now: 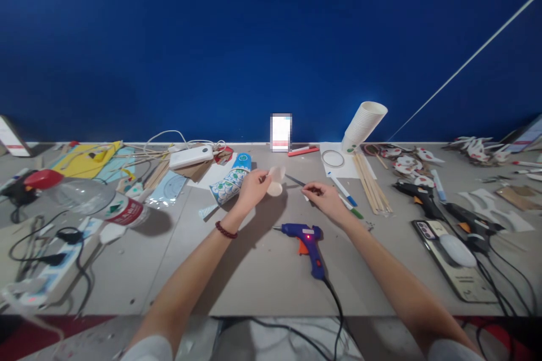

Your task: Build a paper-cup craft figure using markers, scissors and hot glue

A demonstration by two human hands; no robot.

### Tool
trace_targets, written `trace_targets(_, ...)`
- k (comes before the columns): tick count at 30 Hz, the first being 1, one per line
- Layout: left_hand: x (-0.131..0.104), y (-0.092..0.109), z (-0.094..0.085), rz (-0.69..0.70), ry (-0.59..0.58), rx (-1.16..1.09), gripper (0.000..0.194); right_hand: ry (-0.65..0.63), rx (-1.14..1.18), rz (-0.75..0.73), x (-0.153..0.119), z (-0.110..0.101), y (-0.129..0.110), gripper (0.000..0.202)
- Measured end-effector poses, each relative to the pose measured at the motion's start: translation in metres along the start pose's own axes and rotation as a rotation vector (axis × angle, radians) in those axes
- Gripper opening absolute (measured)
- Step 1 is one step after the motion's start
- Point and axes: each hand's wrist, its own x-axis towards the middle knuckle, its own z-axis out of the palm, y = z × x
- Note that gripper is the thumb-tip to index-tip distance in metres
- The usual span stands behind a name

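My left hand (254,187) pinches a small off-white piece (275,189) with two rounded lobes, which looks like paper. To its right, my right hand (324,198) is closed on a slim dark pointed tool (295,180), whose tip points toward the paper piece; its exact kind is unclear. A blue patterned paper cup (226,185) lies on its side just left of my left hand. On the table below the hands, a blue glue gun (307,232) with an orange trigger and a lit red light lies with its nozzle to the left.
A leaning stack of white paper cups (365,124), wooden sticks (370,183) and markers (345,190) lie to the right. Farther right are a phone (451,271), a white mouse (457,250) and black glue guns (474,225). A plastic bottle (91,197) and power strip (70,259) occupy the left.
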Motion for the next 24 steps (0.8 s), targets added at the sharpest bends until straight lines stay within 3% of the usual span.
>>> trace_targets(4, 0.004, -0.009, 0.007, -0.083, -0.015, -0.128, 0.027, 0.006, 0.016, 0.003, 0.000, 0.001, 0.002, 0.032)
trace_targets(9, 0.004, -0.009, 0.013, -0.141, -0.053, -0.369, 0.056, -0.022, 0.007, -0.001, -0.001, 0.002, 0.001, 0.029)
trace_targets(13, -0.003, 0.002, 0.011, -0.024, -0.077, -0.229, 0.043, -0.038, -0.075, -0.027, -0.002, 0.004, -0.002, 0.022)
trace_targets(17, -0.011, 0.016, 0.006, 0.085, -0.177, -0.052, 0.022, -0.068, -0.155, -0.110, -0.006, 0.007, -0.008, 0.021)
trace_targets(24, -0.013, 0.017, 0.010, 0.246, -0.401, 0.111, 0.017, -0.143, -0.265, -0.228, 0.000, 0.014, -0.008, 0.018)
